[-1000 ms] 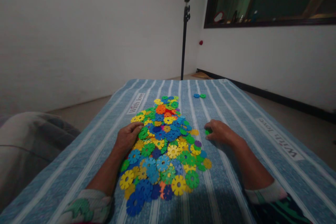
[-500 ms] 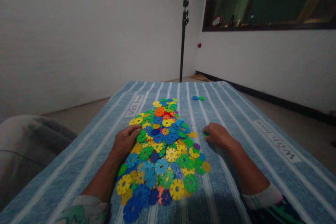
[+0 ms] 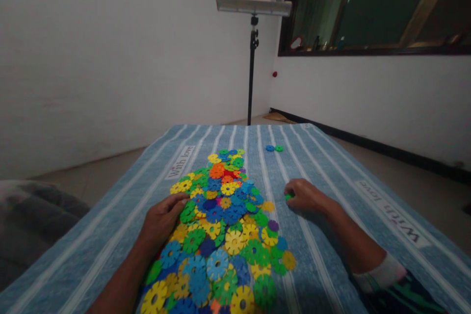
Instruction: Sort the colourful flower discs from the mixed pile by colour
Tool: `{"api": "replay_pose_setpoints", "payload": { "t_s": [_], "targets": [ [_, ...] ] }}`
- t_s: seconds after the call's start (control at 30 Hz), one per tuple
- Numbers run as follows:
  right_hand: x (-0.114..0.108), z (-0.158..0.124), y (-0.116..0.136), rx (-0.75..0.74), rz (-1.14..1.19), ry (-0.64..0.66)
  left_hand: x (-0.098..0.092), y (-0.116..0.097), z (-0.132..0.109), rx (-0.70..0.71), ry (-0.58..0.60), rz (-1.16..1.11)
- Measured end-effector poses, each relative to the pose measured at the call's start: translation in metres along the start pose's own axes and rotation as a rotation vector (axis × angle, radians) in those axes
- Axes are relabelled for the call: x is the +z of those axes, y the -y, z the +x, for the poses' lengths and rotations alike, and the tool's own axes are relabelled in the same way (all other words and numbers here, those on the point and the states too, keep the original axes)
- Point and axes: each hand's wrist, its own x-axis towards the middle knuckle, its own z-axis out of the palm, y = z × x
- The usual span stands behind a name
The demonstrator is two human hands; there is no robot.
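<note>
A heap of plastic snowflake discs (image 3: pixel 234 241) in yellow, green, blue, orange and red lies spread over the cloth. My left hand (image 3: pixel 164 216) rests against the heap's left edge, its fingers stretched out towards the discs and holding none that I can see. On the other side, apart from the heap, my right hand (image 3: pixel 306 195) is closed on a green snowflake disc (image 3: pixel 289 196). Most of that disc is hidden by the fingers. Farther off lie a blue disc (image 3: pixel 270 148) and a green disc (image 3: pixel 279 148), edge to edge.
A blue and white striped cloth (image 3: pixel 342 196) covers the table. Beyond its far edge stands a lamp (image 3: pixel 253 6) on a black pole. Grey fabric (image 3: pixel 33 225) bulges at the left. A window (image 3: pixel 375 5) is set in the right wall.
The camera view has tilted up slightly, so the scene sits lower. My right hand still grips the green disc, its fingers curled a little more. My left hand stays at the heap's edge.
</note>
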Motion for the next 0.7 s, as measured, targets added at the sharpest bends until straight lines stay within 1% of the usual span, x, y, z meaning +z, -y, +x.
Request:
{"api": "replay_pose_setpoints", "payload": {
  "t_s": [0.07,0.17,0.23,0.33,0.43,0.5,0.6,0.7],
  "targets": [
    [-0.003,0.019,-0.024,0.049,-0.003,-0.053,0.0,0.002,0.002,0.005,-0.016,-0.012],
    [-0.012,0.057,-0.062,0.135,-0.056,-0.109,-0.001,0.004,0.003,0.016,-0.051,0.009],
    [-0.017,0.086,-0.083,0.169,-0.08,-0.141,-0.003,0.005,0.004,0.011,-0.049,0.043],
    [-0.021,0.127,-0.107,0.2,-0.112,-0.176,-0.005,0.004,0.002,-0.015,-0.016,0.076],
    [-0.02,0.158,-0.122,0.199,-0.133,-0.186,-0.005,0.004,0.001,-0.029,-0.031,0.093],
    [-0.019,0.171,-0.129,0.189,-0.14,-0.18,-0.005,0.006,0.001,-0.026,-0.045,0.122],
    [-0.018,0.183,-0.136,0.166,-0.142,-0.154,-0.005,0.009,0.001,-0.016,-0.049,0.147],
    [-0.02,0.188,-0.138,0.14,-0.139,-0.127,-0.005,0.01,0.0,-0.012,-0.056,0.138]
  ]
}}
